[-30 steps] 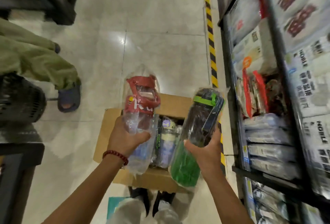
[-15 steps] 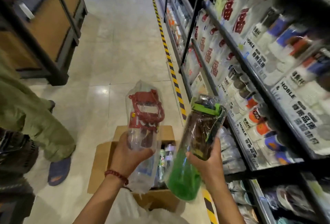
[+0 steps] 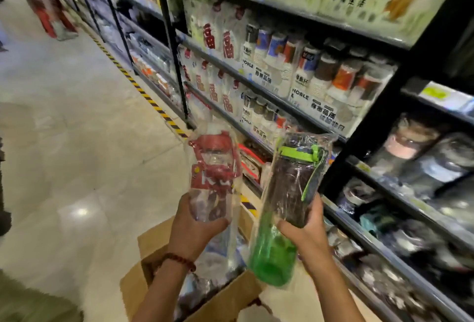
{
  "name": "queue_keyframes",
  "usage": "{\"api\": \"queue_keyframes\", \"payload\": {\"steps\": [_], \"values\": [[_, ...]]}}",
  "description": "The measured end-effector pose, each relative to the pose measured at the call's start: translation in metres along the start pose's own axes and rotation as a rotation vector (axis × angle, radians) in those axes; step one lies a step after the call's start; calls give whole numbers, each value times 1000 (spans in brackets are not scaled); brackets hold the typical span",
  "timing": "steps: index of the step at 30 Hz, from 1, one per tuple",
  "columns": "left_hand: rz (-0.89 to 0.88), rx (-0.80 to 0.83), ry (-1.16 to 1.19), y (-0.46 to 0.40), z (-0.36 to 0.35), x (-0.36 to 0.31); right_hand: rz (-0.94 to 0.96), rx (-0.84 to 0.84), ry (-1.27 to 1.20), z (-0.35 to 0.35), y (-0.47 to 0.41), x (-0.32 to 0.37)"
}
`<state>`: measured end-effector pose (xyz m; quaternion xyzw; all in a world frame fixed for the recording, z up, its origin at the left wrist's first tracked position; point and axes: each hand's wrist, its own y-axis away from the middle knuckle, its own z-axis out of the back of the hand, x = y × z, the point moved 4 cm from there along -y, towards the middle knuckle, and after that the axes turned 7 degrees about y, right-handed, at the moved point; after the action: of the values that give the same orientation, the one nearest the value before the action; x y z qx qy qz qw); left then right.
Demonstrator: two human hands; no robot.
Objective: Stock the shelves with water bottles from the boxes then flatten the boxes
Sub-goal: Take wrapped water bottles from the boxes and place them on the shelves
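The left hand (image 3: pixel 191 234) holds a red bottle (image 3: pixel 214 175) upright above the box (image 3: pixel 159 270), its fingers (image 3: pixel 218 223) curled round the clear lower body and the thumb wrapped across the near side. The bottle sits in a clear plastic wrap, red cap and handle on top. A beaded bracelet (image 3: pixel 179 261) circles that wrist.

The right hand (image 3: pixel 306 235) grips a green bottle (image 3: pixel 284 216), wrapped too, tilted a little with its green-rimmed cap leaning away from the box. The thumb presses the near side and the fingers are curled round the far side, mostly hidden. The bottle's base is bright green, the upper body dark. The two bottles are just beside each other, not touching as far as the blur allows.

The box stands open on the floor (image 3: pixel 77 142) below both hands, with more wrapped bottles inside it; their count cannot be told.

To the right of the box rise the shelves (image 3: pixel 282 98), packed with boxed cups and wrapped bottles. A yellow-black stripe (image 3: pixel 143 93) runs along the floor at the shelves' foot, leading away from the box. Left of the box, a green trouser leg (image 3: pixel 28 303) shows at the lower edge.
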<state>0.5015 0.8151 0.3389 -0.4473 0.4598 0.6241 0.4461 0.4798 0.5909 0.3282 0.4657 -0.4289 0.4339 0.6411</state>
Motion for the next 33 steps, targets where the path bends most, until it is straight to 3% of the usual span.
{"api": "queue_keyframes", "payload": {"steps": [10,17,26,33], "values": [[-11,381,-95,52,-53,18,-97,-398,-63,53,117,-51],[-8,543,-85,97,-120,7,-74,-617,-118,118,175,-61],[-66,761,-29,212,-255,-14,-48,-848,-165,251,274,-105],[-34,932,0,327,-363,-1,-168,-1071,-133,364,377,-149]]}}
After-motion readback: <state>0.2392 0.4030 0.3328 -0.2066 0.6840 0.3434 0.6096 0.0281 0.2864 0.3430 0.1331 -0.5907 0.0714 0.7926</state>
